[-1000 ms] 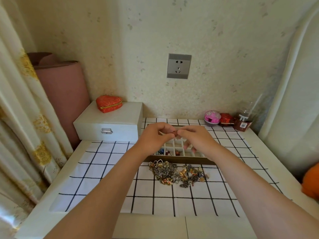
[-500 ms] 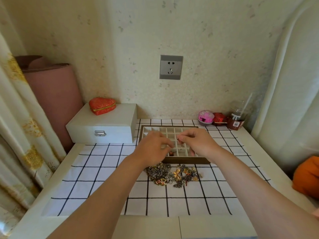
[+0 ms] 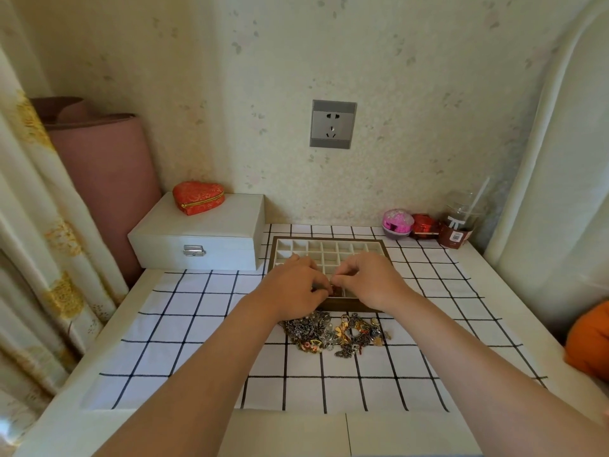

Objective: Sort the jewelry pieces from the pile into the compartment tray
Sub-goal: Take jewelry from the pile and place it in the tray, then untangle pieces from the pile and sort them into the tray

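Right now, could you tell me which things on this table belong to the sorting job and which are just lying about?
Part of the job:
jewelry pile
compartment tray
left hand
right hand

Just lying about:
white box
red heart pouch
pink ball
drink cup

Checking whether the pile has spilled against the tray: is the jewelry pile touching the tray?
Cannot tell. In the head view the pile lies just in front of the tray; its far edge nearly meets the front wall, and the left hand hides part of that edge.
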